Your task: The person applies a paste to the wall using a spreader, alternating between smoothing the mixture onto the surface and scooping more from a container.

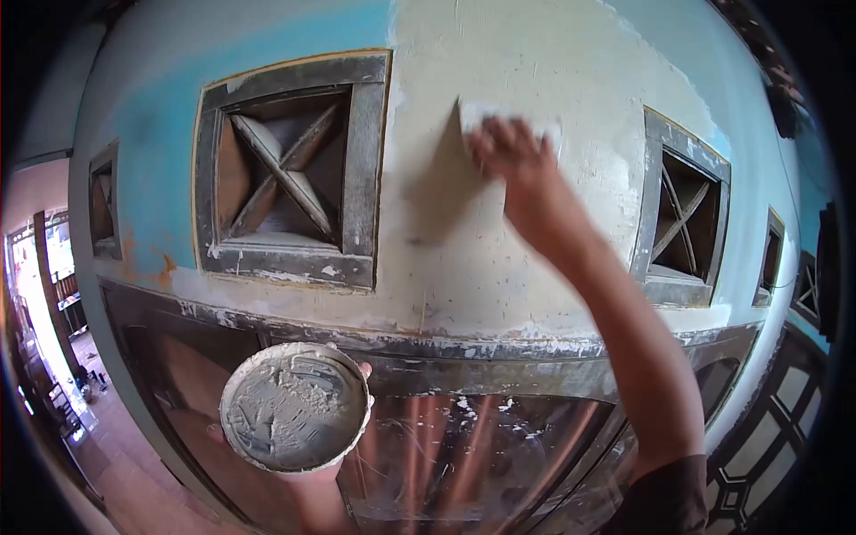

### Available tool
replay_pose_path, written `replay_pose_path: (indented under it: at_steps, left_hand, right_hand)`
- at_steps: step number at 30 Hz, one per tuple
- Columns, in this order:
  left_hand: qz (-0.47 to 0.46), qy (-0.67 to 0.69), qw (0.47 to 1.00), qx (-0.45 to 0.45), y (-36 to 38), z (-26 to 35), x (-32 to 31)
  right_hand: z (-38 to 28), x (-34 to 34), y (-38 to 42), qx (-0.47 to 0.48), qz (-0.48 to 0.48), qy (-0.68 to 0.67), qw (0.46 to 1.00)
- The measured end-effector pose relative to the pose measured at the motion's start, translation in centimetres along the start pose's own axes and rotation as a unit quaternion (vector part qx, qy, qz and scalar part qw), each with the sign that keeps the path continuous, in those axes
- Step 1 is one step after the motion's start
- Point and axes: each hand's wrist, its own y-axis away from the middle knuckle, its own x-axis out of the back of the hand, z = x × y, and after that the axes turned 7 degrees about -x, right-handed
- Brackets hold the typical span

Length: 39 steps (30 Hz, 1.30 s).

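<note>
My right hand [517, 152] is raised against the pale, filler-coated wall [553, 53], between two square openings. Its fingers press a light flat scraper [477, 116] to the surface; the hand is somewhat blurred. Lower down, my left hand [316, 473] supports a round bowl [366, 406] from below and from its right side, with fingertips showing at the rim. Greyish-white paste [299, 401] lies in the bowl and is smeared along its rim.
Dark wooden frames with crossed bars surround the left opening [364, 160] and the right opening [655, 196]. A paint-spattered ledge [499, 346] runs beneath them, above dark glossy panels. A bright doorway [45, 294] is at the far left.
</note>
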Motion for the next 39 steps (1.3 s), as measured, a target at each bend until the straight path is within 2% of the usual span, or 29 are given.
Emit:
replay_pose_path:
  at_steps: [1, 2, 4, 5, 7, 8, 9, 11, 12, 13, 15, 17, 20, 22, 23, 25, 26, 27, 28, 29, 31, 33, 35, 37, 38, 39]
  left_hand:
    - [0.075, 0.139, 0.987, -0.015, 0.6, -0.3, -0.1]
    - [0.074, 0.142, 0.987, -0.013, 1.0, -0.3, 0.3]
    - [0.082, 0.097, 0.992, -0.017, 1.5, -0.1, 0.9]
    - [0.087, 0.100, 0.991, -0.019, 1.7, -0.3, 1.0]
    - [0.108, 0.081, 0.990, -0.034, 1.4, -1.0, 1.2]
    - [0.052, 0.020, 0.998, 0.008, 0.8, -0.5, 0.9]
    - [0.052, 0.021, 0.998, 0.009, 0.4, -0.1, 1.1]
    - [-0.021, -0.155, 0.987, 0.030, 0.0, 0.2, 1.4]
    - [0.055, -0.072, 0.996, -0.014, 0.3, -0.5, 1.4]
    - [0.056, -0.072, 0.996, -0.011, 0.1, -0.7, 1.4]
    - [0.008, -0.084, 0.996, -0.017, -0.5, -1.1, 1.4]
    - [-0.007, -0.117, 0.993, -0.002, -0.7, -1.2, 1.4]
    - [0.062, -0.065, 0.995, -0.045, -0.7, -2.1, 0.1]
    - [0.038, -0.094, 0.994, -0.029, -0.7, -1.7, 0.5]
    - [0.018, -0.125, 0.992, -0.011, -0.7, -1.4, 0.7]
    - [0.005, -0.120, 0.993, -0.019, -0.4, -1.1, 1.2]
    - [0.018, -0.179, 0.983, -0.026, 0.0, -0.5, 1.5]
    - [0.029, -0.238, 0.970, -0.032, 0.2, 0.1, 1.9]
    - [-0.008, -0.410, 0.908, -0.083, 0.3, 0.6, 2.7]
    - [0.074, -0.216, 0.970, -0.088, 0.0, 0.6, 1.5]
    - [0.044, -0.247, 0.965, -0.077, 0.1, 1.3, 1.9]
    - [0.024, -0.274, 0.957, -0.088, -0.2, 0.0, 1.1]
    - [0.003, -0.297, 0.950, -0.099, 0.3, -1.2, 0.6]
    - [-0.010, -0.414, 0.903, -0.112, 1.2, -2.1, 0.5]
    - [0.038, -0.278, 0.955, -0.097, 1.4, -3.0, -0.2]
    - [-0.005, -0.248, 0.968, -0.045, 1.6, -3.2, -0.4]
  right_hand:
    - [-1.0, -1.2, 3.1, 0.010, -0.025, 0.025, 0.999]
    - [-1.6, -3.0, 7.0, 0.071, 0.016, 0.033, 0.997]
    - [-4.5, -2.0, 13.8, 0.081, -0.187, -0.024, 0.979]
    - [-5.1, -2.9, 17.4, 0.113, -0.200, -0.019, 0.973]
    - [-6.0, -0.8, 21.1, 0.116, -0.234, -0.094, 0.961]
    - [-5.9, 1.1, 20.8, 0.113, -0.246, -0.107, 0.957]
    - [-5.8, 3.1, 20.3, 0.108, -0.257, -0.122, 0.953]
    - [-4.0, 6.4, 15.8, 0.116, -0.223, -0.093, 0.963]
    - [-2.1, 6.9, 13.2, 0.110, -0.143, -0.032, 0.983]
    - [0.1, 7.2, 10.5, 0.102, -0.062, 0.031, 0.992]
    - [4.5, 6.2, 5.3, 0.045, 0.084, -0.027, 0.995]
    - [8.4, 4.0, 3.6, 0.030, 0.126, -0.013, 0.991]
    - [7.6, 1.4, 7.5, 0.016, 0.041, -0.004, 0.999]
    - [5.5, -0.6, 12.7, 0.040, -0.021, 0.019, 0.999]
    - [3.9, -0.5, 15.4, 0.023, -0.089, -0.028, 0.995]
    - [0.9, 0.0, 20.2, 0.048, -0.221, -0.017, 0.974]
    - [0.1, -0.3, 22.6, 0.062, -0.198, -0.090, 0.974]
    - [-1.0, 0.9, 23.8, 0.074, -0.235, -0.078, 0.966]
    - [-1.3, 2.6, 24.3, 0.071, -0.252, -0.094, 0.961]
    - [-1.8, 4.9, 23.8, 0.069, -0.266, -0.109, 0.955]
    - [0.4, 6.9, 20.5, 0.080, -0.178, -0.119, 0.973]
    - [4.6, 7.7, 15.1, 0.062, -0.077, -0.027, 0.995]
    - [8.5, 5.9, 10.6, 0.008, 0.076, -0.036, 0.996]
    - [10.5, 4.9, 9.4, -0.009, 0.097, 0.023, 0.995]
    - [10.9, 4.3, 10.1, 0.010, 0.071, 0.042, 0.997]
    - [10.2, 3.9, 11.5, -0.022, 0.022, -0.041, 0.999]
